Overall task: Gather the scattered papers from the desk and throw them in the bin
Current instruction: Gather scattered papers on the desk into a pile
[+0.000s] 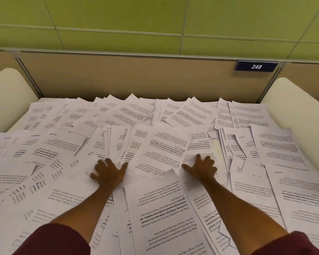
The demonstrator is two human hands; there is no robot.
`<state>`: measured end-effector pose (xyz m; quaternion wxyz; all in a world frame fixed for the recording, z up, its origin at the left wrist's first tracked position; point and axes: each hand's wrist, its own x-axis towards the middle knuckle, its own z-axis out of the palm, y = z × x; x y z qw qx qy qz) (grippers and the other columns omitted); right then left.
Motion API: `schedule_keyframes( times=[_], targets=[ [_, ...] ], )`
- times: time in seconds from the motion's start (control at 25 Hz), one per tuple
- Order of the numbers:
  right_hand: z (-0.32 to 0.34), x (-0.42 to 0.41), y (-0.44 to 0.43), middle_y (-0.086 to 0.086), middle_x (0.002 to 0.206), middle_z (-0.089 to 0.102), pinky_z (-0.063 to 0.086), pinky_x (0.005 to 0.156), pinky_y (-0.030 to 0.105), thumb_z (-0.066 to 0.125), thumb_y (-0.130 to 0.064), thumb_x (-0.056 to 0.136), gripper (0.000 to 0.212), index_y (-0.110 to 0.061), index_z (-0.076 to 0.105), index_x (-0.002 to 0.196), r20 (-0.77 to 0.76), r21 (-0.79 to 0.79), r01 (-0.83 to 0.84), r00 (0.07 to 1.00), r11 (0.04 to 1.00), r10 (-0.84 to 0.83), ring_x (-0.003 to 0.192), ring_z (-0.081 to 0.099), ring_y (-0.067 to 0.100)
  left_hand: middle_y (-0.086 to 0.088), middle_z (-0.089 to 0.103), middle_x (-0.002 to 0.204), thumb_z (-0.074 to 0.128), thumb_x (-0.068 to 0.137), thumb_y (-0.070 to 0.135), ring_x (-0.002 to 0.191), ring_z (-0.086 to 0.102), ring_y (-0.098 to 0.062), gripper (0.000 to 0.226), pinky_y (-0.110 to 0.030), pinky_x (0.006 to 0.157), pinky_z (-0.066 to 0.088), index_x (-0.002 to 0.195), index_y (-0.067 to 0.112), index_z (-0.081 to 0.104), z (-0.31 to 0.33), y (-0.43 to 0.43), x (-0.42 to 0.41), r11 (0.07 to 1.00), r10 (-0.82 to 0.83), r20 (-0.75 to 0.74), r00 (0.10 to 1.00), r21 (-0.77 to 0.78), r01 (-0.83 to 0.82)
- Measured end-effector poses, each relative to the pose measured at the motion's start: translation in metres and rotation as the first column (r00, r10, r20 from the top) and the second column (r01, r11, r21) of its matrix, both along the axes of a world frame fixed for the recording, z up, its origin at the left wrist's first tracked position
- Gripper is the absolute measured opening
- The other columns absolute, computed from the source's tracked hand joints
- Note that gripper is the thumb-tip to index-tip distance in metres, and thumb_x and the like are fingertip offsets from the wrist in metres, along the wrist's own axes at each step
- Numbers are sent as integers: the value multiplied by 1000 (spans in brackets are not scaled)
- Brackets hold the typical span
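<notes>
Several white printed papers (166, 148) lie scattered and overlapping over nearly the whole desk (216, 144). My left hand (109, 172) rests flat on the sheets left of centre, fingers spread. Palm down on the sheets right of centre, my right hand (201, 167) also has its fingers apart. Between the two hands sits a loose pile of sheets. Neither hand grips a sheet. No bin is in view.
A tan partition (136, 78) with a number plate "248" (256, 66) closes the back of the desk, under a green wall. Cream rounded side panels stand at the left (7, 100) and right (298, 115) edges.
</notes>
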<state>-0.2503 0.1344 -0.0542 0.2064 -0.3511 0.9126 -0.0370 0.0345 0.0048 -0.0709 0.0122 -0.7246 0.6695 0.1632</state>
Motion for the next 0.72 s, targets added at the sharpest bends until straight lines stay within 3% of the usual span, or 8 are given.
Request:
schedule_keyframes(
  times=[0.12, 0.2, 0.32, 0.48, 0.64, 0.72],
  targets=[
    [5, 9, -12, 20, 147, 32, 28, 109, 53, 51, -64, 86, 76, -19, 33, 145, -6, -99, -26, 1000, 995, 25, 138, 26, 38, -17, 32, 147, 39, 85, 69, 134, 30, -36, 82, -52, 106, 27, 143, 12, 31, 9, -4, -13, 997, -58, -96, 994, -60, 52],
    [12, -7, -11, 20, 147, 34, 30, 109, 52, 50, -57, 91, 70, -16, 34, 145, -18, -160, 45, 999, 986, -49, 137, 29, 38, -19, 29, 148, 44, 86, 66, 135, 28, -37, 81, -52, 106, 28, 142, 9, 32, 13, -14, -2, 996, 36, -149, 988, -76, -48],
    [16, -37, 2, 20, 151, 29, 28, 111, 54, 64, -59, 81, 88, -13, 29, 146, 52, -92, 163, 986, 982, -159, 141, 24, 39, -22, 32, 145, 52, 84, 62, 134, 31, -38, 82, -50, 107, 31, 139, 3, 35, 12, -24, 21, 981, 188, -110, 976, -21, -192],
    [12, -29, -1, 21, 150, 26, 30, 110, 53, 71, -59, 75, 98, -8, 26, 145, 17, -36, 121, 993, 992, -121, 140, 24, 39, -20, 34, 141, 56, 82, 61, 129, 34, -35, 79, -45, 102, 36, 135, 4, 39, 11, -22, 7, 994, 104, -51, 993, -23, -105],
    [11, -10, -19, 19, 141, 32, 35, 106, 48, 73, -59, 72, 92, -6, 36, 138, 22, -70, 147, 989, 987, -146, 134, 32, 36, -22, 32, 142, 62, 84, 50, 128, 36, -38, 76, -46, 100, 39, 135, 0, 36, 19, -21, -22, 992, 127, -220, 967, 32, -123],
    [13, -7, -23, 18, 140, 32, 36, 106, 47, 75, -56, 72, 91, -6, 37, 137, 45, -80, 160, 987, 984, -157, 133, 33, 35, -23, 32, 142, 67, 83, 43, 128, 39, -39, 78, -46, 99, 41, 137, -1, 32, 23, -26, -25, 983, 182, -370, 911, 97, -157]
  ],
)
